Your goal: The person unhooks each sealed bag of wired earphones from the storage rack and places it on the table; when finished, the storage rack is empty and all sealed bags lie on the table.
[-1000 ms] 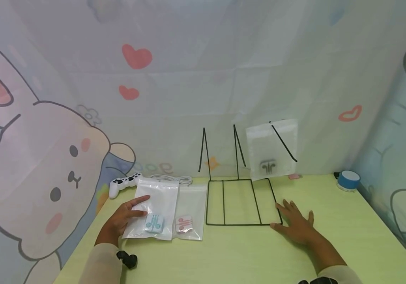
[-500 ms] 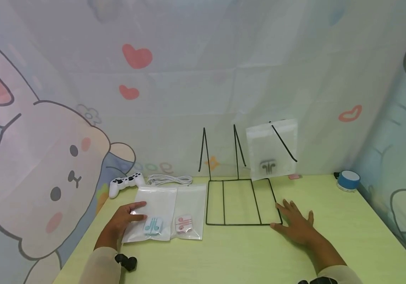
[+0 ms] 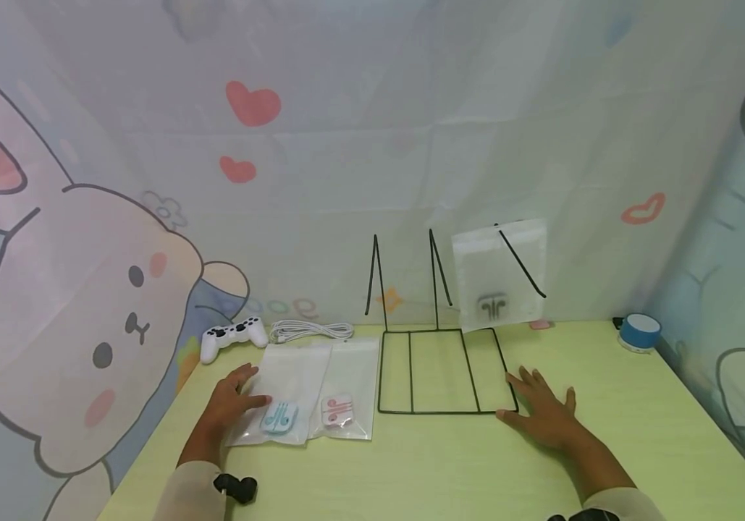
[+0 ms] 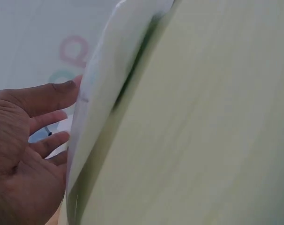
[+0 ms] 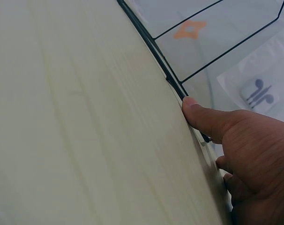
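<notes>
My left hand (image 3: 232,401) is at the left edge of a clear zip bag (image 3: 287,373) holding a white earphone case with teal print (image 3: 279,417). Its thumb touches the bag, and the fingers are relaxed. This bag overlaps a second zip bag (image 3: 354,373) with a pink-printed earphone case (image 3: 337,410). In the left wrist view, the bag's near edge (image 4: 93,108) stands slightly off the table, by the fingertips. My right hand (image 3: 541,412) rests with spread fingers at the front right corner of a black wire display stand (image 3: 447,413), thumb on its front bar.
A third zip bag (image 3: 499,271) with dark-printed earphones hangs on the stand's right upright; two other uprights rise bare. Behind the bags lie a white game controller (image 3: 234,337) and a coiled white cable (image 3: 310,330). A blue-and-white round tub (image 3: 640,332) stands at the back right.
The teal-printed bag, earlier tipped up in my left hand, has come down onto the table, partly over the pink one. The left fingers have loosened. The right hand has stayed still.
</notes>
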Demonstrator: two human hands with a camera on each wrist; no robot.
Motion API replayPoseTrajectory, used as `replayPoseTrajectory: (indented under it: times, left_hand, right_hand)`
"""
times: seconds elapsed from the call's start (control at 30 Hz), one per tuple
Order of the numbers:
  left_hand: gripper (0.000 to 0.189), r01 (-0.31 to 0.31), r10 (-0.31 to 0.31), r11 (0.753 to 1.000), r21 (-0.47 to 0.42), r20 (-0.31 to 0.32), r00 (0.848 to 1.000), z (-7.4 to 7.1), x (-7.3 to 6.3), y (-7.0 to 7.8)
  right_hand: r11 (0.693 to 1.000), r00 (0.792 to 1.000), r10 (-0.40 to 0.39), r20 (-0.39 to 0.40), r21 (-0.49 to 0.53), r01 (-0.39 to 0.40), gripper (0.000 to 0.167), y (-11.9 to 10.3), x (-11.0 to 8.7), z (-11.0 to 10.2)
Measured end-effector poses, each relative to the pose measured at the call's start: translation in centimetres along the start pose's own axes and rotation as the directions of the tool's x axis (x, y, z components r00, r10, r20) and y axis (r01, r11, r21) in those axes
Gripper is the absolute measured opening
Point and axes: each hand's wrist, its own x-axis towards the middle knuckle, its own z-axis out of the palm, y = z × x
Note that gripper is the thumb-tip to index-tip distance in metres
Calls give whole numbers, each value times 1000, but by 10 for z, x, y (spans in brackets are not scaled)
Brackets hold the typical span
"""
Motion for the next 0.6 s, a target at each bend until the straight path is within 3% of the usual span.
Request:
replayPoseTrajectory:
  times: [0.33,0.6]
  left_hand:
    - [95,-128,131,991,43,-77,988,7,-4,18]
    - [96,-218,224,970,106,-57,973,34,-6,53]
  right_hand:
    - [1000,1000,12,10,-4,-11,88,-2,-1,-1]
    - [1000,1000,10,6,-8,-10,88,-5,-2,-1]
